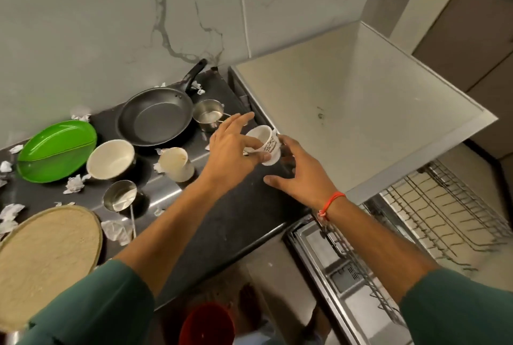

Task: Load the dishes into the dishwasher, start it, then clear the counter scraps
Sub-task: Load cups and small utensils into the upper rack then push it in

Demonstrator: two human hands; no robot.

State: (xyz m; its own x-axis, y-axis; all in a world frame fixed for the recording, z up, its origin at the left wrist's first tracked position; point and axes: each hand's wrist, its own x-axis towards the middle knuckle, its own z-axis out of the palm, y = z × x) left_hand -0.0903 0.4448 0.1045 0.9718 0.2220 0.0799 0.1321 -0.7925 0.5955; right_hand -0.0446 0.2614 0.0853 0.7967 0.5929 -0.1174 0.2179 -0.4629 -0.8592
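- The left hand (231, 147) holds a white cup (265, 145) tipped on its side over the dark counter (236, 206).
- The right hand (298, 170) is spread wide just beside the cup.
- A black pan (155, 117), green plate (57, 149) and white bowl (111, 158) sit on the counter.
- Paper scraps (73, 185) lie around them.
- The dishwasher rack (444, 211) is pulled out on the right.

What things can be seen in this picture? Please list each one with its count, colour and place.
frying pan: 1, black, back of the counter
plate: 1, green, counter left
bowl: 1, cream, right of the plate
steel cups: 2, silver, one by the pan, one near the front
tall cup: 1, cream, counter middle
round tray: 1, tan, front left
paper scraps: many, white, scattered on the counter
dishwasher rack: 1, grey wire, pulled out at right
bucket: 1, red, on the floor
mug: 1, white with dark print, in the left hand
left hand: holds the mug
right hand: open, beside the mug
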